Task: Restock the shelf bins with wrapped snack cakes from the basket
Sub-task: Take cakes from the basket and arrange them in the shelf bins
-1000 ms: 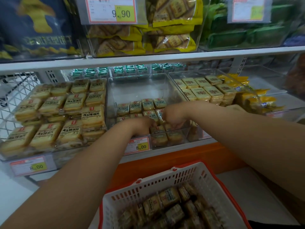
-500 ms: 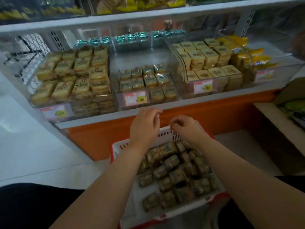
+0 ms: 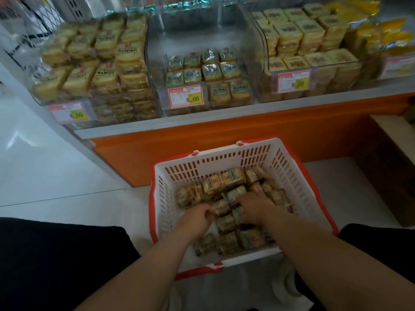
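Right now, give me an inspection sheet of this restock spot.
Surface: pale floor, basket standing on it.
Job's things: white basket holds wrapped snack cakes; middle bin part filled, left bin and right bin fuller.
Clutter: price tag on the middle bin.
Grippers: left hand and right hand down among the cakes; grasp unclear.
Cables: nothing seen.
Surroundings: orange shelf base.

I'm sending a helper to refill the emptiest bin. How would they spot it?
Go to the shelf above the orange base panel. Of its clear bins, take the middle bin with the 8.00 price tag. Both neighbours are stacked high; this one is mostly empty.
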### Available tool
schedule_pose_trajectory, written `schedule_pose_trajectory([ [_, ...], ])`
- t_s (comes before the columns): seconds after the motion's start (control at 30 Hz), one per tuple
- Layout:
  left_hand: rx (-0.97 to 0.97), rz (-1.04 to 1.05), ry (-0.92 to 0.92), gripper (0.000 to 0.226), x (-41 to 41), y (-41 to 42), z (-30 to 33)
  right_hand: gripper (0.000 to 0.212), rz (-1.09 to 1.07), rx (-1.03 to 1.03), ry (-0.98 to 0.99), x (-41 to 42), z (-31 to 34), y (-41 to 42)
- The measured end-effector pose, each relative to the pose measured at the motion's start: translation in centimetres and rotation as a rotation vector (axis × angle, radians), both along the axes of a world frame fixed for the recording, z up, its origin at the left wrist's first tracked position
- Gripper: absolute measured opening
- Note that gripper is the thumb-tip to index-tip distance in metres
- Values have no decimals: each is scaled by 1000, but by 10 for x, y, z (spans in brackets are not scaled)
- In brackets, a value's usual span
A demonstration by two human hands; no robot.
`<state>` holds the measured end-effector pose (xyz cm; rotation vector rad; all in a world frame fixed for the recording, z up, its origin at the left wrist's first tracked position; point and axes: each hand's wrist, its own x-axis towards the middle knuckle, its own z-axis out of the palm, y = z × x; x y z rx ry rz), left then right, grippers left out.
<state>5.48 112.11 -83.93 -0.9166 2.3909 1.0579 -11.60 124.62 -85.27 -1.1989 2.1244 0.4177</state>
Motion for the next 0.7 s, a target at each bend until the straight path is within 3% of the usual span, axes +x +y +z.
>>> schedule_pose_trajectory([
  [0.07,41,48,23,21,-2,-3,1,61,117,54,86,5,-5,1],
  [0.17,81,89,75,23,-3,-8,9,58,23,-64,5,3,-10,0],
  [0.27,89,170,159,28,-11,-14,33,53,-379,-328,-336,-4,23,-10],
  [0.33,111,240,241,35,-18,-23,59,59,-529,-404,-593,-8,56,-20],
  [0.43,229,306,275,50,-25,-39,110,58,-459,-469,-789,-5,114,-40],
  [0.5,322,327,273,35,-25,-54,145,60,-420,-523,-876,2,152,-51],
  [0.57,408,334,268,20,-24,-70,180,62,-352,-649,-851,9,184,-59],
  [0.7,424,349,373,22,-27,-96,235,79,-417,-944,-634,22,232,-70],
])
